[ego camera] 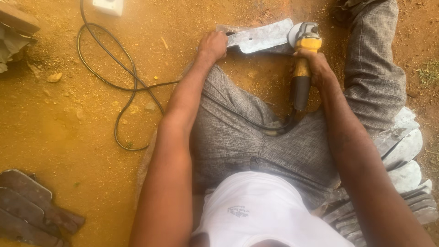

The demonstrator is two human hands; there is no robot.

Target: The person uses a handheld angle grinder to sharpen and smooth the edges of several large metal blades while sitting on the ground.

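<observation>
Near the top middle of the frame: left hand (pixel 212 45) clenched on one end of a flat metal blade (pixel 260 36) lying on the dirt floor (pixel 68 128). Right hand (pixel 315 64) clenched around a yellow grinder (pixel 304 55), disc touching the blade's right end.

both arms outstretched, hands (pixel 212 45) (pixel 315 64) clenched, legs apart
</observation>
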